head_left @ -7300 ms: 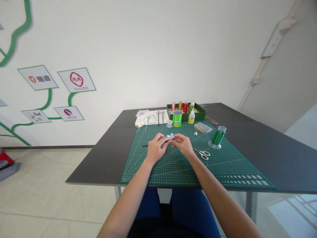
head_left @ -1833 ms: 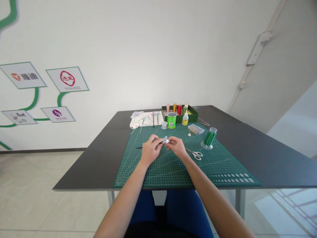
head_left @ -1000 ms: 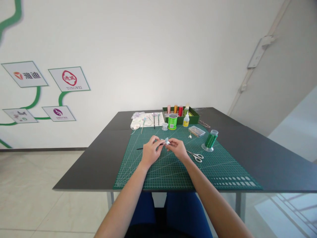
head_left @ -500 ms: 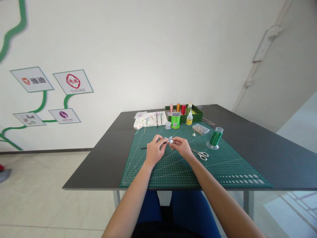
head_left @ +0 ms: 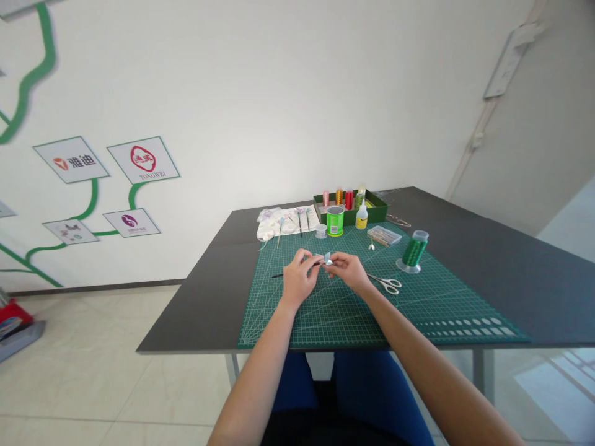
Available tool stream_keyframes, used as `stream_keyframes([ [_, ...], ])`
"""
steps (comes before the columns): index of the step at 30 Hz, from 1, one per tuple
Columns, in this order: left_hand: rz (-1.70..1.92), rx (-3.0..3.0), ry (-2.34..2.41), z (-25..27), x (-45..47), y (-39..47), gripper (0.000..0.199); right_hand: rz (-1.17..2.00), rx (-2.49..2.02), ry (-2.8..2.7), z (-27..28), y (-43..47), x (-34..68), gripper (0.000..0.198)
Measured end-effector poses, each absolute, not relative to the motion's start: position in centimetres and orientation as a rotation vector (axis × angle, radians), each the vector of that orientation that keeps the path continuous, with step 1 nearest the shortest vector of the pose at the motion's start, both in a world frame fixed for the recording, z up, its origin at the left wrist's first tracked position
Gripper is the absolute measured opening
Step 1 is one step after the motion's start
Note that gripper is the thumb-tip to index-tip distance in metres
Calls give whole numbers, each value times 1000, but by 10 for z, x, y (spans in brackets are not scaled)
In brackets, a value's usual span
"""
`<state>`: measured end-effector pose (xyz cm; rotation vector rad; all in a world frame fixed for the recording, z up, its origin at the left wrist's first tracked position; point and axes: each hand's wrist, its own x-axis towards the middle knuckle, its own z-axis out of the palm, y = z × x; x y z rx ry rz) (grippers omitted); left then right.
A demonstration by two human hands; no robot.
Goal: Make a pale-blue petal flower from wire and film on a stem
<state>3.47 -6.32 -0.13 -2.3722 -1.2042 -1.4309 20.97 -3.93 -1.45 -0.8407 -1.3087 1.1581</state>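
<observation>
My left hand (head_left: pixel 300 279) is closed on a thin dark stick (head_left: pixel 277 275), whose bare end sticks out to the left. At the stick's other end, between my hands, sits a small pale blue and white flower (head_left: pixel 328 258) with petal-like pieces. My right hand (head_left: pixel 351 270) pinches this flower from the right with thumb and fingertips. Both hands are just above the green cutting mat (head_left: pixel 334 316). White-handled scissors (head_left: pixel 390 285) lie beside my right wrist, their blades partly hidden. Any thread or wire at the fingertips is too small to make out.
A green thread spool (head_left: pixel 413 253) stands at right. Behind are a clear box (head_left: pixel 384 235), a small white flower piece (head_left: pixel 371 246), a glue bottle (head_left: pixel 361 217), a green can (head_left: pixel 334 222), a tray of spools (head_left: pixel 380 213) and a white cloth (head_left: pixel 290 229) with several flower sticks.
The camera view has turned slightly left, so the table and hands appear further right. Both hands keep their grip on the stick and flower, with little visible finger movement.
</observation>
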Motion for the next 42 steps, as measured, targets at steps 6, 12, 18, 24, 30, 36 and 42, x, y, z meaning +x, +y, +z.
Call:
stream_keyframes([
  [6, -1381, -2374, -1220, -1, 34, -64, 22, 1136, -840, -1309, -16, -38, 210, 41],
  [12, -1411, -2381, -1206, -1, 34, -64, 23, 1119, -840, -1284, -18, -36, 210, 40],
  [18, -1412, -2386, -1194, 0, 34, -65, 23, 1137, -823, -1238, -17, -35, 210, 38],
  [24, -1403, -2392, -1191, -1, 34, -64, 25, 1142, -804, -1191, -17, -35, 212, 37],
  [30, -1414, -2403, -1152, -2, 33, -64, 28, 1131, -791, -1164, -18, -34, 213, 38],
  [36, -1433, -2393, -1187, -1, 34, -65, 33, 1113, -775, -1208, -20, -33, 212, 37],
  [42, -1460, -2443, -1153, 0, 34, -66, 32, 1124, -762, -1273, -20, -34, 210, 30],
])
